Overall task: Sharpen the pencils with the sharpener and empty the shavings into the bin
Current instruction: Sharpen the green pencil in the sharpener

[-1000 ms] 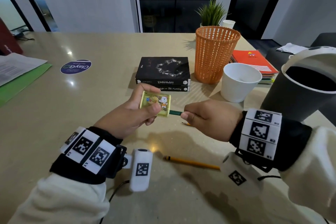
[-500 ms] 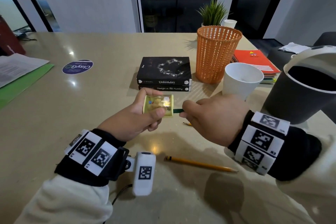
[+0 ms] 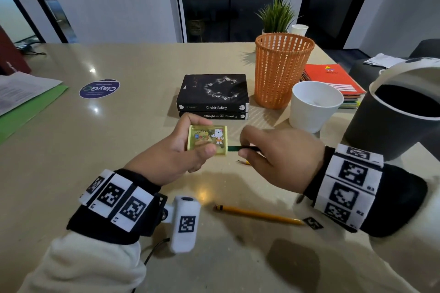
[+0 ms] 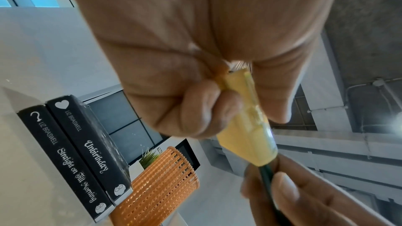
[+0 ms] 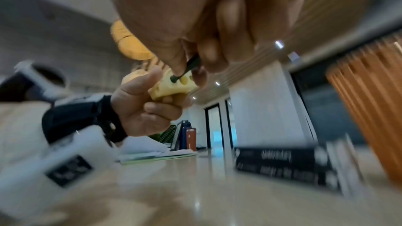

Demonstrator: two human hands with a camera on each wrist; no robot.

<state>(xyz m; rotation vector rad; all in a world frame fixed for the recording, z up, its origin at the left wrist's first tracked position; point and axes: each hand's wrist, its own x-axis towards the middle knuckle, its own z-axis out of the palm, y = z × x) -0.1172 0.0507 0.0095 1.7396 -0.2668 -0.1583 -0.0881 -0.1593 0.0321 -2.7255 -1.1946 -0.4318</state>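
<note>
At the lower centre of the head view, nearest the camera, a yellow pencil (image 3: 258, 214) is lying flat on the surface (image 3: 71, 162), long axis running left-right, just below and in front of the right wrist, so the right hand is nearer it than the left. Above that, mid-frame, both hands are meeting: the left hand (image 3: 173, 159) is gripping the yellow sharpener (image 3: 207, 140), thumb curled over its front face w/ fingers behind, and the right hand (image 3: 278, 157) is pinching a dark green pencil (image 3: 240, 148) whose axis is pointing left, straight into the sharpener's side. The right wrist view is showing two holes, pencil in the left one. Further back, at the right edge, the dark bin (image 3: 395, 121) is standing, closer to the right hand.

Hard to see: the pencil tip is hidden inside the sharpener, shavings level not readable. A small yellow tip (image 3: 243, 162) is peeking from under the right hand; most of it hidden. Right wrist view is blurring badly.
</note>
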